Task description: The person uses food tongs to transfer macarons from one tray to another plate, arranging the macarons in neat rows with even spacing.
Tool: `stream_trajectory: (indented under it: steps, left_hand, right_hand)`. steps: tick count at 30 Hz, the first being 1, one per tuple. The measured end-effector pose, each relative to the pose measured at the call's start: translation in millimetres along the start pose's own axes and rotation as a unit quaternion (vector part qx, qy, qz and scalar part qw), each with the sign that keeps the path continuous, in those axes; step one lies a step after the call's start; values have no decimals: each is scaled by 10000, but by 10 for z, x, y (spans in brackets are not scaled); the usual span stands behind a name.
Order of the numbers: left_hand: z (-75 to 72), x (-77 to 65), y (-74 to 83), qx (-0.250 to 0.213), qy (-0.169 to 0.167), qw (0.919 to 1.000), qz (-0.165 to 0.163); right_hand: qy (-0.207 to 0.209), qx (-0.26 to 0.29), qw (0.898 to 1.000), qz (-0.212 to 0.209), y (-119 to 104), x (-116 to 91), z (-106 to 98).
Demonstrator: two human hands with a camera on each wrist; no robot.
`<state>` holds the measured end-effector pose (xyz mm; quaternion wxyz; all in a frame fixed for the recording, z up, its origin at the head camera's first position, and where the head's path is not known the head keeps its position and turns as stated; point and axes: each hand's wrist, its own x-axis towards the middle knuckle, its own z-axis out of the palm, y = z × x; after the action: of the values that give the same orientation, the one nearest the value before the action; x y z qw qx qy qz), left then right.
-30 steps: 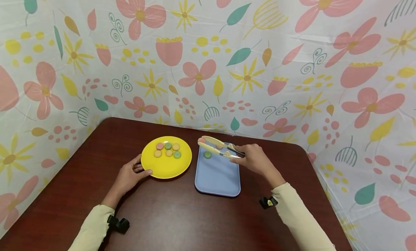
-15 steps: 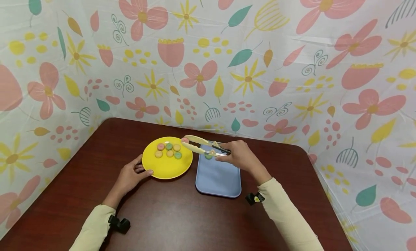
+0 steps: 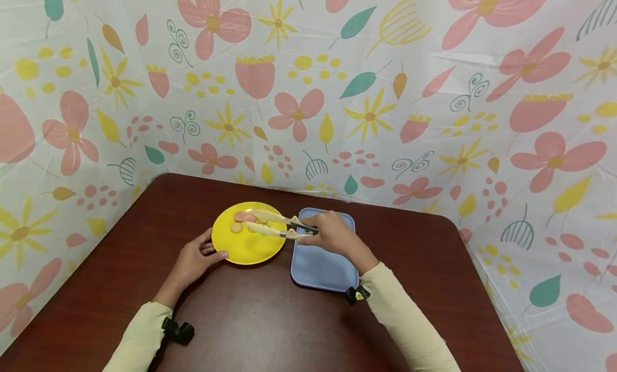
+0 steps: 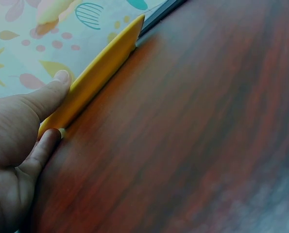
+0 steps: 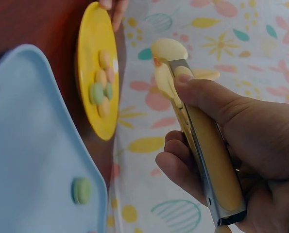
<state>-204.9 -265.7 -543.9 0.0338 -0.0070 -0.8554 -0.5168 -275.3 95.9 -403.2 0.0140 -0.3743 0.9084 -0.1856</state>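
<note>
My left hand grips the near-left rim of a round yellow plate, thumb on top. In the left wrist view its fingers curl under the plate's edge. Several small macarons, pink, green and cream, sit on the plate, one being a cream macaron. My right hand holds kitchen tongs with cream tips and dark-and-metal handles. The tips reach over the plate with a pink macaron at their ends, overlapping the other macarons. In the right wrist view the thumb presses along the tongs' upper arm.
A blue rectangular tray stands right of the plate, partly under the right hand. A green macaron lies in it. The dark wooden table ends at a flower-printed cloth behind.
My right hand has carried the tongs and the pink macaron leftward from above the tray to over the plate. The left hand has kept its grip on the plate.
</note>
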Motion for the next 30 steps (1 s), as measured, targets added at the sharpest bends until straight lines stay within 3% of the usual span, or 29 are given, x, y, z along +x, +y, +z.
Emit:
stream_trajectory:
  steps: [16, 30]
  left_hand:
    - [-15, 11, 11, -56, -73, 10000, 5]
    - [-13, 18, -8, -117, -53, 9999, -39]
  right_hand:
    - [-223, -142, 9993, -256, -46, 195, 429]
    - [-306, -97, 9992, -238, -51, 258, 641]
